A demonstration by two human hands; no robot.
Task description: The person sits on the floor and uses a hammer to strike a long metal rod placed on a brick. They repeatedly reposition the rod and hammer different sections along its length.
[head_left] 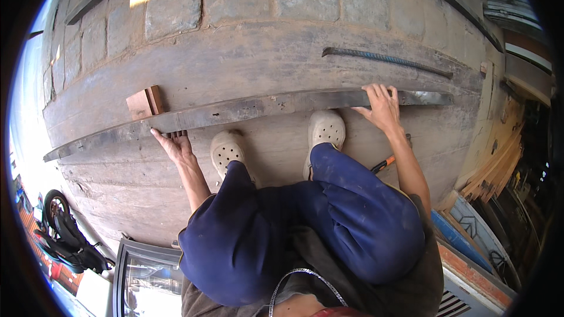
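A long, narrow, dark strip, worn and with small holes, runs from left to right in front of my feet; I cannot tell whether it is wood or metal. My left hand grips its near edge left of the middle, thumb on the edge and fingers curled partly out of sight beneath. Toward the right end, my right hand closes over the strip, fingers across the far edge and thumb at the near side. Against the far side, near my left hand, sits a reddish-brown wooden block.
Beyond the strip lies a ribbed steel bar with a bent end. A tool with an orange and black handle lies by my right forearm. Pale clogs cover my feet. Wooden boards are stacked right; a motorbike stands left.
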